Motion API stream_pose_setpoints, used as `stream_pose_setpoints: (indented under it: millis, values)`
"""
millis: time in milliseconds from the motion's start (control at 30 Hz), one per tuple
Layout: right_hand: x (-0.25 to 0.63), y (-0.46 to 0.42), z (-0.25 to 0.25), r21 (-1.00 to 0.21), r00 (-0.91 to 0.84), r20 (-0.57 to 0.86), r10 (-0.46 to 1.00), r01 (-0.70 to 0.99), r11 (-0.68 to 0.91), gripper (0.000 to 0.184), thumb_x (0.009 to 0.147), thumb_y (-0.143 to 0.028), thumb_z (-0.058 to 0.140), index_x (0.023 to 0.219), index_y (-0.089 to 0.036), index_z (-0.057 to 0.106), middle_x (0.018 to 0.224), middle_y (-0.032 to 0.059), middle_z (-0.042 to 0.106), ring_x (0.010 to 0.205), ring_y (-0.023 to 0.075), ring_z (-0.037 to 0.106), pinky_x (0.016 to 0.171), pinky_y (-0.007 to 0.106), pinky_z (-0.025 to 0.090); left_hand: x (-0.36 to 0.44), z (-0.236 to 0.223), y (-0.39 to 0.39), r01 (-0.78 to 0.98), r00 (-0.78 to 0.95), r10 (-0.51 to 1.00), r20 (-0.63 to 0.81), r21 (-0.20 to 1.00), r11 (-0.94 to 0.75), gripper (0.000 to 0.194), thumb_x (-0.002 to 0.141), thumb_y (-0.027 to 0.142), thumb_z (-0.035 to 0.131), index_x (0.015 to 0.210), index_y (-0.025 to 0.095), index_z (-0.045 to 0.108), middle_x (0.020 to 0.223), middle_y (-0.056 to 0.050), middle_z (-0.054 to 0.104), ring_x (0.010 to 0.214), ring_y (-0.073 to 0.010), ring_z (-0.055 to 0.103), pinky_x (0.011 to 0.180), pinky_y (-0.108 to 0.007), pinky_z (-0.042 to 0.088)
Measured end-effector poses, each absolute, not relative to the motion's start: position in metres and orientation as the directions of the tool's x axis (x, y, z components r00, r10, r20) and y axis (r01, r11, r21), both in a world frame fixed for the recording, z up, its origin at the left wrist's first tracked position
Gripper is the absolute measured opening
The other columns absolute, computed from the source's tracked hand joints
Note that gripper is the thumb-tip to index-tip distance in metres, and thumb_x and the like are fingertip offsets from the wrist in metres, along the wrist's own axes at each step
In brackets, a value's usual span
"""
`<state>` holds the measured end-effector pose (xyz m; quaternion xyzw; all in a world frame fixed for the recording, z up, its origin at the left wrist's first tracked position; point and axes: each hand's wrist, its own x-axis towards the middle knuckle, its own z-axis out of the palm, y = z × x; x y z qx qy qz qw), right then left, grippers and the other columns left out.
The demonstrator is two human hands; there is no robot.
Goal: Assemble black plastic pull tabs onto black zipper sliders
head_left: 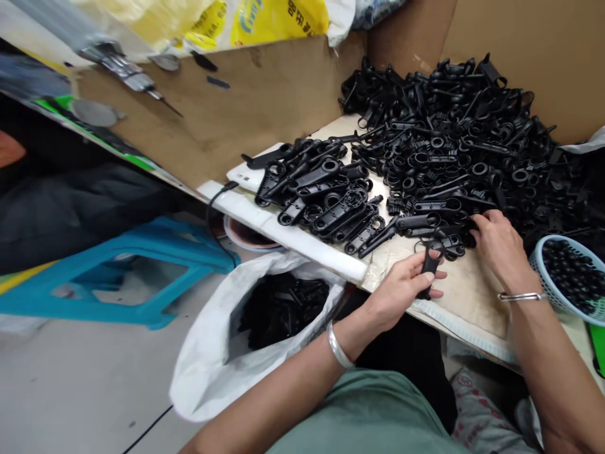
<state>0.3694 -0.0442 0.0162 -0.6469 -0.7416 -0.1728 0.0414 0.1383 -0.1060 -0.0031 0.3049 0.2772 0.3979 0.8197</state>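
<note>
My left hand (410, 279) is closed around a black plastic arm-shaped part (430, 270), held near the table's front edge with its ring end up. My right hand (498, 243) is at the near edge of a large heap of black plastic parts (449, 145). Its fingers are curled in against the heap; what they pinch, if anything, is hidden. Just beyond my left hand lie loose black arm-shaped parts (418, 221). To their left is a smaller pile of similar long parts (326, 189).
A light blue basket (539, 268) of small black round pieces stands on the right. Below the white table edge (283, 233) a white sack (203, 366) holds black parts. An electric screwdriver (127, 72) hangs at upper left. A blue stool (155, 243) stands on the floor.
</note>
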Motion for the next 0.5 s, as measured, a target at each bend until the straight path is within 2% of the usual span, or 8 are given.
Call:
stream_pose_setpoints:
  millis: [133, 200, 267, 333, 367, 433, 500]
  values:
    - [0.373, -0.038, 0.018, 0.277, -0.137, 0.205, 0.969, 0.958, 0.077, 0.030, 0.089, -0.024, 0.050, 0.112, -0.021, 0.069, 0.096, 0.0110, 0.060, 0.071, 0.0210, 0.058, 0.056, 0.032, 0.042, 0.136, -0.004, -0.103, -0.517, 0.559, 0.799, -0.222, 0.659, 0.545, 0.046, 0.073, 0.022, 0.077, 0.117, 0.017, 0.061, 0.122, -0.014, 0.063, 0.101, -0.0238, 0.067, 0.085, -0.037, 0.053]
    - [0.381, -0.039, 0.023, 0.242, -0.128, 0.186, 0.974, 0.967, 0.081, 0.030, 0.088, -0.022, 0.053, 0.111, -0.021, 0.070, 0.097, 0.0113, 0.061, 0.068, 0.0206, 0.059, 0.056, 0.033, 0.043, 0.135, -0.004, -0.103, -0.525, 0.572, 0.788, -0.227, 0.637, 0.565, 0.049, 0.073, 0.021, 0.076, 0.119, 0.018, 0.059, 0.121, -0.014, 0.063, 0.096, -0.0227, 0.068, 0.083, -0.037, 0.054]
    - [0.388, -0.044, 0.030, 0.176, -0.123, 0.229, 0.966, 0.981, 0.083, 0.029, 0.090, -0.024, 0.053, 0.112, -0.019, 0.071, 0.100, 0.0126, 0.064, 0.072, 0.0217, 0.061, 0.062, 0.035, 0.047, 0.135, -0.004, -0.104, -0.524, 0.579, 0.783, -0.228, 0.632, 0.571, 0.047, 0.075, 0.020, 0.074, 0.120, 0.018, 0.059, 0.120, -0.014, 0.062, 0.093, -0.0219, 0.068, 0.080, -0.036, 0.054]
    - [0.390, -0.058, 0.036, 0.039, -0.076, 0.334, 0.940, 0.997, 0.066, 0.030, 0.092, -0.030, 0.056, 0.114, -0.017, 0.071, 0.108, 0.0145, 0.065, 0.077, 0.0219, 0.063, 0.071, 0.037, 0.051, 0.135, -0.004, -0.105, -0.526, 0.579, 0.785, -0.219, 0.635, 0.565, 0.045, 0.076, 0.019, 0.072, 0.119, 0.018, 0.060, 0.121, -0.013, 0.062, 0.091, -0.0213, 0.069, 0.077, -0.035, 0.055]
    - [0.387, -0.068, 0.037, -0.066, -0.037, 0.381, 0.924, 0.996, 0.067, 0.032, 0.092, -0.034, 0.058, 0.115, -0.017, 0.071, 0.112, 0.0148, 0.066, 0.080, 0.0213, 0.065, 0.074, 0.037, 0.053, 0.136, -0.005, -0.105, -0.530, 0.579, 0.788, -0.211, 0.637, 0.560, 0.043, 0.077, 0.019, 0.071, 0.118, 0.019, 0.061, 0.121, -0.013, 0.062, 0.092, -0.0215, 0.069, 0.077, -0.035, 0.055]
    - [0.374, -0.093, 0.036, -0.353, 0.047, 0.405, 0.913, 0.929, 0.109, 0.033, 0.090, -0.039, 0.064, 0.117, -0.021, 0.071, 0.119, 0.0119, 0.067, 0.083, 0.0199, 0.067, 0.075, 0.036, 0.056, 0.138, -0.006, -0.106, -0.538, 0.576, 0.794, -0.194, 0.640, 0.548, 0.039, 0.078, 0.017, 0.069, 0.117, 0.019, 0.063, 0.126, -0.013, 0.061, 0.098, -0.0233, 0.068, 0.078, -0.034, 0.055]
    - [0.352, -0.118, 0.030, -0.610, 0.076, 0.352, 0.933, 0.774, 0.167, 0.034, 0.090, -0.040, 0.064, 0.121, -0.026, 0.068, 0.116, 0.0072, 0.069, 0.085, 0.0197, 0.069, 0.076, 0.038, 0.059, 0.141, -0.008, -0.107, -0.545, 0.567, 0.803, -0.182, 0.648, 0.532, 0.039, 0.079, 0.014, 0.066, 0.117, 0.021, 0.065, 0.133, -0.012, 0.059, 0.108, -0.0255, 0.066, 0.081, -0.034, 0.054]
